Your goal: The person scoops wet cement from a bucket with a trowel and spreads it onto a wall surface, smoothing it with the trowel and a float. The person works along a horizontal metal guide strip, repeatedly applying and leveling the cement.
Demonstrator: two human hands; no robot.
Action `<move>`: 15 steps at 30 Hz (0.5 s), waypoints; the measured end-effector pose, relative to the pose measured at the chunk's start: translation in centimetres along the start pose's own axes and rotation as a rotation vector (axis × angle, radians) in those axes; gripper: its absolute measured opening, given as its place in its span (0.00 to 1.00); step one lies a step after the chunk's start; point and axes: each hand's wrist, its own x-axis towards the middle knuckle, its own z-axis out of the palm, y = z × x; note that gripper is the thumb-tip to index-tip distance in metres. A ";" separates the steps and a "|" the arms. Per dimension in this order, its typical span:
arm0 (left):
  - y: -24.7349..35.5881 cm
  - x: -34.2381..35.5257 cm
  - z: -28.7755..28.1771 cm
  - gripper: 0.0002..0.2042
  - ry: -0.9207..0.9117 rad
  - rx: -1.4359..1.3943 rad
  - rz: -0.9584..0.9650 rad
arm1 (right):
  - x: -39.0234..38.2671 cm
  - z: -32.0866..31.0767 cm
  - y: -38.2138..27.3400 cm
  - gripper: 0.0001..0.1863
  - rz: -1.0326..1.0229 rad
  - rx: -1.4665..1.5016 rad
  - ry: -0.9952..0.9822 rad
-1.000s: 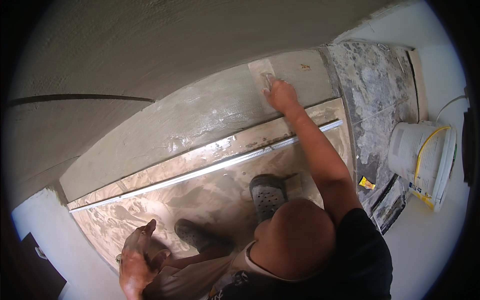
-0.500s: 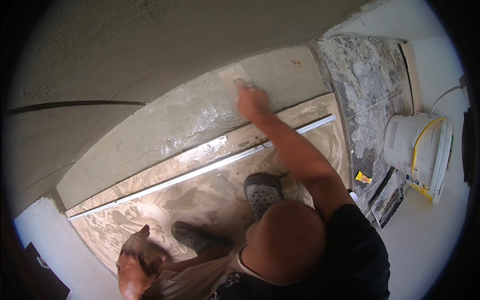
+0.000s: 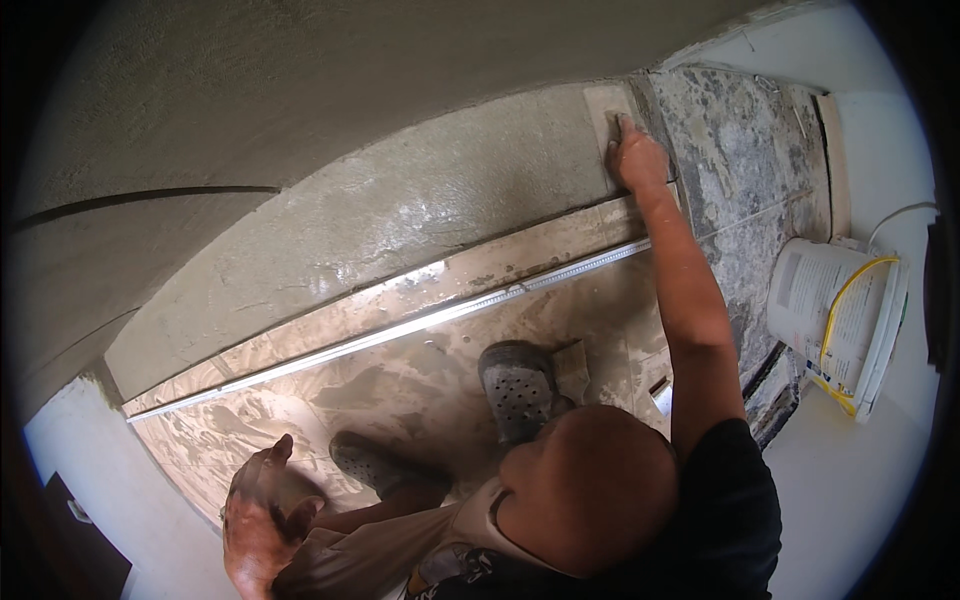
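Grey mortar (image 3: pixel 430 190) meets a float (image 3: pixel 602 105) clasped by the curled right hand (image 3: pixel 641 160).

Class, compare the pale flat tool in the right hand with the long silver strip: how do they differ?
The pale flat tool is short and broad, while the silver strip is long and narrow. The tool looks matt; the strip shines. The right hand holds the tool against the grey surface, whereas no hand holds the strip, which runs along the tan surface. Both have straight edges.
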 end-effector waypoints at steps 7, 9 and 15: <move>1.2 -0.3 -0.9 0.39 -0.007 0.007 -0.011 | 0.9 0.6 -1.6 0.22 -0.101 0.191 0.007; 1.2 -0.3 -1.0 0.39 0.001 0.016 -0.001 | -1.0 0.0 -4.9 0.23 -0.142 0.231 -0.008; 0.2 0.6 -0.3 0.40 0.002 0.045 0.059 | -4.3 2.1 -10.8 0.22 -0.298 0.266 -0.115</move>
